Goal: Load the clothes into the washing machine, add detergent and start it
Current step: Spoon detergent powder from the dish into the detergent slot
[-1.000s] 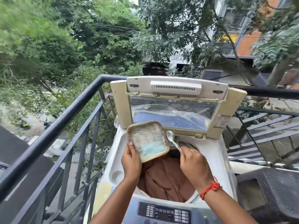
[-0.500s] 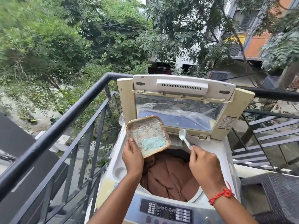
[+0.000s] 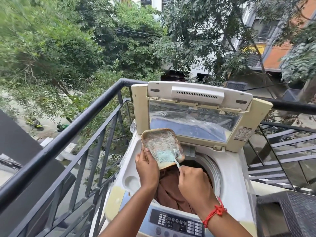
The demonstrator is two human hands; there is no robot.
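Note:
A top-loading washing machine point(image 3: 234, 177) stands on a balcony with its lid point(image 3: 196, 113) raised. Brown clothes point(image 3: 171, 190) fill the drum. My left hand point(image 3: 147, 170) holds a square ribbed plate point(image 3: 159, 142), tilted over the drum's left rim, with blue-green detergent powder point(image 3: 165, 155) heaped at its lower edge. My right hand point(image 3: 195, 185) grips a metal spoon point(image 3: 177, 159) whose bowl rests in the powder on the plate. A red thread is tied around my right wrist.
The control panel point(image 3: 177, 223) with buttons lies at the machine's near edge. A black metal railing point(image 3: 68, 134) runs along the left and behind the machine. A dark woven surface point(image 3: 294, 212) sits at the lower right. Trees and buildings lie beyond.
My right hand has brought the spoon leftward from beside the plate into the powder on it. The plate has tilted a little more toward the drum.

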